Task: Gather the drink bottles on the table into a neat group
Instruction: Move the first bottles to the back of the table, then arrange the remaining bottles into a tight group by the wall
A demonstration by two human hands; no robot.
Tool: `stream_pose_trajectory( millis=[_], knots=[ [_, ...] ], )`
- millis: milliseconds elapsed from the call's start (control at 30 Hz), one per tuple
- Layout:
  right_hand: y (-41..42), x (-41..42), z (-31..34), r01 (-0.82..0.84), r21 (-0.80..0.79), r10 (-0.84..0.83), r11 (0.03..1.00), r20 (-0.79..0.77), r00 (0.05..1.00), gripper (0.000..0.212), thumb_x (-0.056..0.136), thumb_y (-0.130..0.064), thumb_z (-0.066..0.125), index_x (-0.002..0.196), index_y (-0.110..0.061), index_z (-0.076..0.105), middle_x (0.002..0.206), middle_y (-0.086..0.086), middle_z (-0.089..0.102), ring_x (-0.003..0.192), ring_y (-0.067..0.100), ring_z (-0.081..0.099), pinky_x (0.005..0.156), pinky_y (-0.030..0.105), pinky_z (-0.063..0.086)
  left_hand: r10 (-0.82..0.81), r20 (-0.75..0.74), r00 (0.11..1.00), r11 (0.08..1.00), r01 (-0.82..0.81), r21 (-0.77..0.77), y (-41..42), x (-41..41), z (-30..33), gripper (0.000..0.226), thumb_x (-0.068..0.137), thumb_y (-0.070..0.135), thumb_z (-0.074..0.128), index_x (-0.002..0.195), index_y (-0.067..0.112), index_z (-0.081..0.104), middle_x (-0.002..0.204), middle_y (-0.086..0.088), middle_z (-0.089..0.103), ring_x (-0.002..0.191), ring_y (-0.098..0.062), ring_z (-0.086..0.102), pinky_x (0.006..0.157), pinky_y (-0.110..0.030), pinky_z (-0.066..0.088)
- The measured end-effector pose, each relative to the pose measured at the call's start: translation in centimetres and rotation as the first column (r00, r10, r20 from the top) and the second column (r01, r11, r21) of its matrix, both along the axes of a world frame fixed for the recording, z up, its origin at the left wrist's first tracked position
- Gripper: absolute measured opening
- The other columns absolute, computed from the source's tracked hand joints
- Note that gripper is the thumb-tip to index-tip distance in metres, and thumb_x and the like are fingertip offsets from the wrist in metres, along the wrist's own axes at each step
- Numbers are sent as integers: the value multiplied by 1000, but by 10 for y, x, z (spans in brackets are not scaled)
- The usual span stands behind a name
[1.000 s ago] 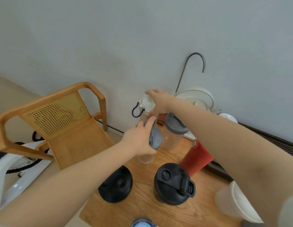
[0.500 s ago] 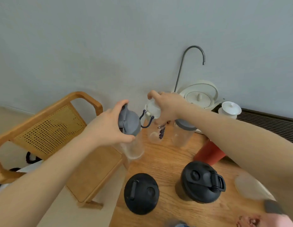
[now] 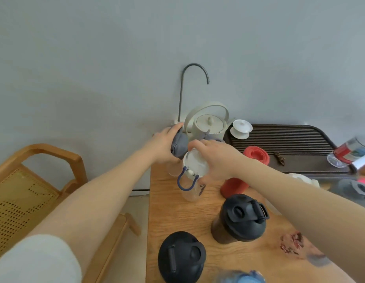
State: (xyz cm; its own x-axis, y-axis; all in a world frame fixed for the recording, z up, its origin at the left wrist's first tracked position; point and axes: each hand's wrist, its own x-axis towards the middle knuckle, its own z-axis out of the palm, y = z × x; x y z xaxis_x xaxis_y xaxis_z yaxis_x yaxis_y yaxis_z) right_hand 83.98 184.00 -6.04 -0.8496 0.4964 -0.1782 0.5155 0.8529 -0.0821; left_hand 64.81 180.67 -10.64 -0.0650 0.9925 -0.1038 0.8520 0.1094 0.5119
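The gathering is judged partly done — a grey-lidded bottle (image 3: 178,147) is held in the left hand (image 3: 163,147) and a white-lidded bottle (image 3: 195,176) in the right hand (image 3: 215,160) at the tabletop (image 3: 177,209) far corner, while two black bottles (image 3: 239,218) remain apart.

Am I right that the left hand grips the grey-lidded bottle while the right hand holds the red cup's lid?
Not quite. In the head view the right hand holds the white-lidded bottle, not the red cup. The left hand does grip the grey-lidded bottle.
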Motion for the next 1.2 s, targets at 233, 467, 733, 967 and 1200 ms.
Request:
stream_pose_trajectory(
  millis=[233,467,733,967,1200],
  knots=[
    [-10,-20,-15,1,18,0,1000,-44,999,84,60,-55,72,127,-22,31,109,6,57,97,28,55,82,39,46,41,363,931,979,35,-201,-11,-21,1,113,68,18,68,141,41,-17,143,-1,28,128,-20,36,100,-33,39],
    [-21,-40,-22,-25,17,26,1000,-81,996,83,64,-56,70,128,-22,30,118,6,55,106,29,52,83,40,48,192,643,742,980,-109,-167,-60,-10,6,60,94,33,44,146,29,15,146,13,24,130,-1,25,108,-25,22],
    [-4,1,2,-77,-9,77,997,-38,996,105,65,-61,68,145,-20,15,151,7,27,141,27,19,115,43,21,166,430,887,986,-139,-94,-64,31,8,96,74,40,70,146,27,8,155,2,17,139,-16,24,113,-34,24],
    [37,87,16,287,77,-297,955,254,920,67,68,-38,71,124,-18,39,113,6,46,93,30,49,74,39,44,132,134,982,991,-130,-24,-64,62,15,87,70,32,76,141,28,25,148,-1,27,133,-19,32,104,-30,30],
    [22,67,6,112,-14,-112,994,15,994,60,70,-43,66,122,-23,44,106,5,51,88,28,57,69,34,45,151,60,987,988,-152,11,-66,74,19,84,68,36,77,138,26,32,141,0,38,127,-18,38,97,-28,32]
  ],
)
